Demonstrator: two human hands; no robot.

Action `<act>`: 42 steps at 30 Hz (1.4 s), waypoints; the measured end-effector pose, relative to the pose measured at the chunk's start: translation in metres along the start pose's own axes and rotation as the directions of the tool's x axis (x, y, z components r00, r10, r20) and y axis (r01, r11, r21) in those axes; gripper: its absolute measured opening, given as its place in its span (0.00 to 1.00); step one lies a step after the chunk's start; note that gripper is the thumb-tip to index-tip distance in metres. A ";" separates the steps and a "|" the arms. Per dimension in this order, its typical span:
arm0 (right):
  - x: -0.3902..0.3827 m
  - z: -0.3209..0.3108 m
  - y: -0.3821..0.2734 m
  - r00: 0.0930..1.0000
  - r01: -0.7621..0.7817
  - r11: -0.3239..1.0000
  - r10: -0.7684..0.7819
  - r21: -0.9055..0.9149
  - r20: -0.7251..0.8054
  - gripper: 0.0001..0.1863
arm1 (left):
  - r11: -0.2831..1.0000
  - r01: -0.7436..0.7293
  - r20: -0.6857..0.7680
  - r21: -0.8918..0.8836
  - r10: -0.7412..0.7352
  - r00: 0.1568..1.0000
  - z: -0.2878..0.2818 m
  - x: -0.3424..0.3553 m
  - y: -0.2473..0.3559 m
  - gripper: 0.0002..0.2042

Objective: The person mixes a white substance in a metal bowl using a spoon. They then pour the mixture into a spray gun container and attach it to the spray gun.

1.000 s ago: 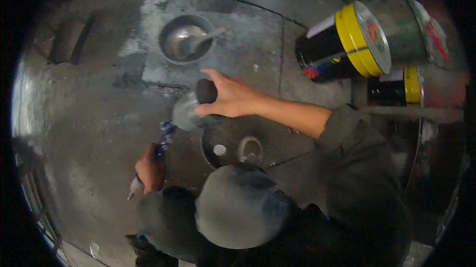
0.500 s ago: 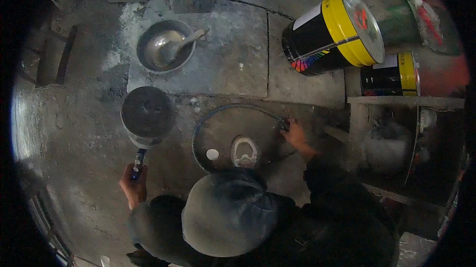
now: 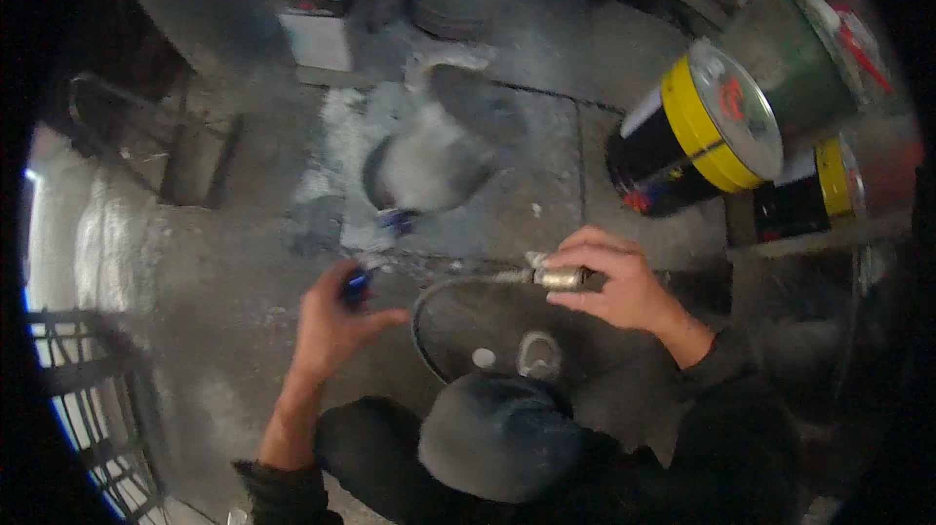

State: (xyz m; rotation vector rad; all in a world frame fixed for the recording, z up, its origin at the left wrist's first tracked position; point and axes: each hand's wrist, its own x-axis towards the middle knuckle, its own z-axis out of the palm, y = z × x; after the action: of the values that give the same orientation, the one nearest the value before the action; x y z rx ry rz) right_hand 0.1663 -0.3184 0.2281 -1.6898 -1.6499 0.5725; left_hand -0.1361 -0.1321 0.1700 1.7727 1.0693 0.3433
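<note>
My left hand (image 3: 331, 320) is closed round the blue-marked handle of what looks like a spray gun (image 3: 434, 159). Its pale cup is smeared by motion, with a dark lid tilted away from me. My right hand (image 3: 619, 281) pinches a brass-coloured metal hose coupling (image 3: 561, 277) between thumb and fingers. From that coupling a thin hose (image 3: 419, 320) curves down in a loop over the floor towards my knee. The two hands are apart, the gun's cup being farther off than the coupling. Behind the cup, the bowl on the floor slab is mostly hidden.
A black drum with a yellow band (image 3: 697, 130) leans at the right, with a smaller similar can (image 3: 804, 189) beside it. A white rectangular tin (image 3: 320, 28) stands far left of centre. A small white disc (image 3: 484, 358) lies near my shoe (image 3: 538, 355).
My left hand has raised the spray gun and tipped its cup away. My right hand has lifted the hose end, and its coupling now shows. The whole view has shifted.
</note>
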 end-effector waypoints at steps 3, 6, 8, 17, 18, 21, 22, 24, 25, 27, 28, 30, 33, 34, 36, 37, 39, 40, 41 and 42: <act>0.042 0.013 -0.035 0.995 0.082 0.987 -0.088 0.137 0.040 0.20 | 0.989 -0.149 0.195 -0.024 0.151 0.969 0.013 0.023 0.047 0.45; 0.070 0.026 -0.046 0.988 0.130 0.958 -0.147 0.256 0.047 0.19 | 0.955 -0.291 0.185 -0.049 0.295 0.937 0.030 0.024 0.070 0.45; 0.077 0.036 -0.050 0.993 0.106 0.956 -0.118 0.272 0.028 0.19 | 0.942 -0.335 0.155 -0.015 0.333 0.930 0.035 0.024 0.066 0.40; 0.038 0.105 0.052 0.827 -0.307 0.489 0.561 0.816 -0.024 0.18 | 0.974 -0.194 0.064 0.115 0.188 0.980 0.088 0.016 0.051 0.26; 0.046 0.116 0.053 0.830 -0.327 0.493 0.557 0.806 -0.004 0.19 | 0.972 -0.229 0.039 0.042 0.228 0.973 0.093 0.012 0.050 0.27; 0.052 0.122 0.053 0.809 -0.416 0.311 0.556 0.854 0.192 0.22 | 0.980 -0.168 0.034 -0.108 0.172 0.984 0.103 0.011 0.053 0.29; 0.052 0.124 0.054 0.795 -0.431 0.206 0.547 0.879 0.261 0.23 | 0.977 -0.199 -0.046 -0.073 0.196 0.980 0.115 0.012 0.043 0.29; 0.068 0.117 0.019 0.826 -0.458 0.132 0.428 0.879 0.366 0.21 | 0.955 -0.204 -0.089 -0.216 0.189 0.978 0.121 0.010 0.041 0.29; 0.070 0.115 0.009 0.833 -0.458 0.188 0.431 0.869 0.346 0.20 | 0.933 -0.211 -0.115 -0.293 0.184 0.976 0.124 0.009 0.037 0.30; 0.070 0.110 0.008 0.859 -0.431 0.301 0.426 0.851 0.284 0.19 | 0.874 -0.262 0.003 -0.409 0.288 0.957 0.128 0.016 0.031 0.36; 0.071 0.112 0.011 0.865 -0.407 0.337 0.441 0.849 0.240 0.18 | 0.911 -0.287 -0.051 -0.297 0.285 0.957 0.126 0.013 0.037 0.38; 0.074 0.120 0.013 0.874 -0.357 0.403 0.462 0.843 0.150 0.16 | 0.952 -0.285 -0.096 -0.114 0.275 0.957 0.124 0.010 0.038 0.42; 0.073 0.129 0.024 0.886 -0.284 0.366 0.453 0.886 0.097 0.14 | 0.968 -0.251 -0.057 0.010 0.251 0.966 0.120 0.011 0.029 0.43; 0.071 0.133 0.031 0.866 -0.239 0.390 0.500 0.889 0.013 0.13 | 0.965 -0.261 -0.042 0.017 0.261 0.964 0.113 0.008 0.038 0.42; 0.073 0.131 0.036 0.863 -0.213 0.458 0.503 0.863 -0.054 0.12 | 0.957 -0.270 -0.029 0.103 0.274 0.961 0.106 0.005 0.053 0.41; 0.075 0.129 0.034 0.858 -0.199 0.489 0.506 0.849 -0.090 0.12 | 0.946 -0.267 -0.030 0.181 0.277 0.960 0.105 0.003 0.059 0.41; 0.079 0.116 0.030 0.816 -0.204 0.473 0.566 0.857 -0.118 0.10 | 0.914 -0.294 -0.029 0.280 0.314 0.949 0.098 -0.003 0.078 0.41; 0.086 0.105 0.028 0.829 -0.192 0.523 0.539 0.831 -0.148 0.10 | 0.897 -0.324 -0.027 0.301 0.347 0.937 0.090 -0.010 0.087 0.41; 0.090 0.092 0.027 0.835 -0.185 0.576 0.520 0.796 -0.182 0.09 | 0.880 -0.361 -0.018 0.310 0.385 0.923 0.086 -0.016 0.092 0.42; 0.099 0.083 0.030 0.824 -0.155 0.529 0.536 0.834 -0.187 0.08 | 0.861 -0.452 -0.112 0.235 0.486 0.867 0.089 -0.012 0.088 0.40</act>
State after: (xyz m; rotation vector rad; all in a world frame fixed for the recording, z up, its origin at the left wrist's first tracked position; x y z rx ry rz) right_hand 0.1355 -0.2050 0.1665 -1.2970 -0.5265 0.8944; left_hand -0.0405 -0.2052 0.2063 2.2198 0.7894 0.7176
